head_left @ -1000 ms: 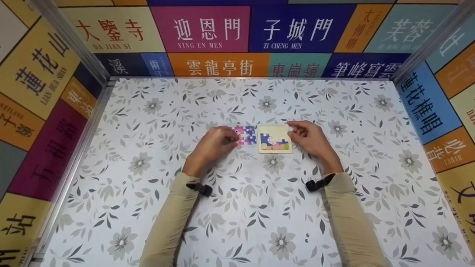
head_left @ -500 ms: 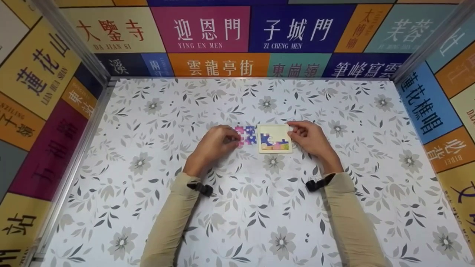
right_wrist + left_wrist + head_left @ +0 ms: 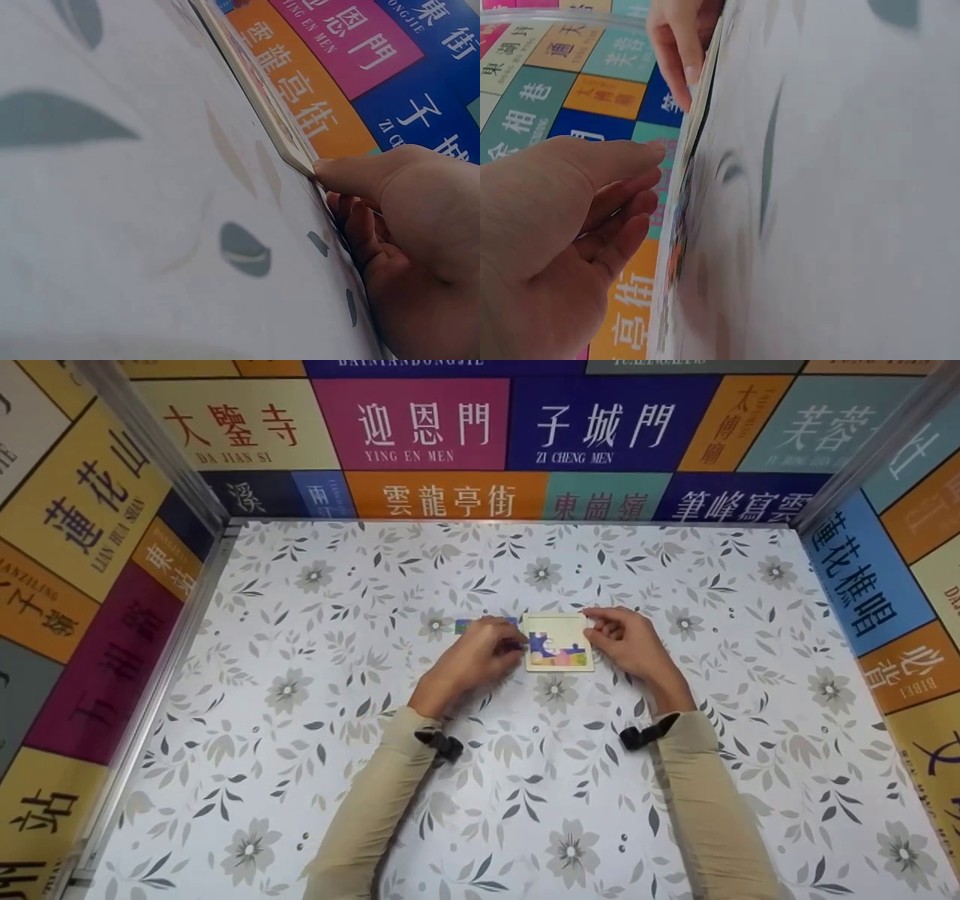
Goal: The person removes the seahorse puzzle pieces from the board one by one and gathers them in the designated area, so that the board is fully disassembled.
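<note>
A square cream puzzle tray (image 3: pixel 555 628) lies on the table, its lower part filled with blue, pink and yellow jigsaw pieces (image 3: pixel 561 657). My right hand (image 3: pixel 624 639) grips its upper right edge. In the right wrist view the thumb (image 3: pixel 341 174) presses on the tray's corner, with the other fingers curled below. My left hand (image 3: pixel 484 652) is at the tray's left edge, over loose jigsaw pieces (image 3: pixel 463 626) that it mostly covers. From the left wrist, its thumb (image 3: pixel 626 157) and loosely bent fingers (image 3: pixel 626 240) show nothing between them.
White table cover (image 3: pixel 525 810) with grey flowers and leaves surrounds the puzzle. Colourful panels (image 3: pixel 420 424) with large printed characters stand along the back and both sides. A black strap (image 3: pixel 441 744) sits on each wrist.
My left hand has moved right, from the left side of the loose pieces to the tray's edge. Blue and green pieces now show behind it. My right hand keeps its grip.
</note>
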Demonstrator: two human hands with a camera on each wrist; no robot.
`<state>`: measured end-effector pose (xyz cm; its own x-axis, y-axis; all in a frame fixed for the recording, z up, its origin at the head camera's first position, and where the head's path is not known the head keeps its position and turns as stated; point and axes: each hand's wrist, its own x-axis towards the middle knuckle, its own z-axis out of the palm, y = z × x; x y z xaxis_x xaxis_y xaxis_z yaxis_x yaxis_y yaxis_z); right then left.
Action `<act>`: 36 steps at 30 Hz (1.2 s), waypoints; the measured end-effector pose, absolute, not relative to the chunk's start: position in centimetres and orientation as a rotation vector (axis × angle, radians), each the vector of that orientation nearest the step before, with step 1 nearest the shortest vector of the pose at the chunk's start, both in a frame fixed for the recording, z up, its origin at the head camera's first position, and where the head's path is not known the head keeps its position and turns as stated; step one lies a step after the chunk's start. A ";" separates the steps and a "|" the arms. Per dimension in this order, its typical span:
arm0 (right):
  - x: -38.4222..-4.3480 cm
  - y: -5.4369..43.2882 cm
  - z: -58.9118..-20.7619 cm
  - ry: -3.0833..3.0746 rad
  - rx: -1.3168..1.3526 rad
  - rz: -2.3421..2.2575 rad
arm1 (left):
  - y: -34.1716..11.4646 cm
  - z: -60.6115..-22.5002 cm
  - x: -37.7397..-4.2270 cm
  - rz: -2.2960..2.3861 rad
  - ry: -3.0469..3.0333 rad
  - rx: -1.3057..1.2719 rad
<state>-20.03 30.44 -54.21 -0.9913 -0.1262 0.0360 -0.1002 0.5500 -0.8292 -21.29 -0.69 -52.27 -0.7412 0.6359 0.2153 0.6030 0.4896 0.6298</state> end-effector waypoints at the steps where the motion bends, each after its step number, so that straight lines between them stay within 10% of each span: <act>1: -20.0 30.5 -54.2 2.741 -0.198 -1.463 | -0.2 -52.3 -21.3 1.092 2.673 1.126; 36: -20.0 30.6 -54.2 2.736 -0.214 -1.469 | 2.7 -52.8 -21.9 0.874 2.840 0.976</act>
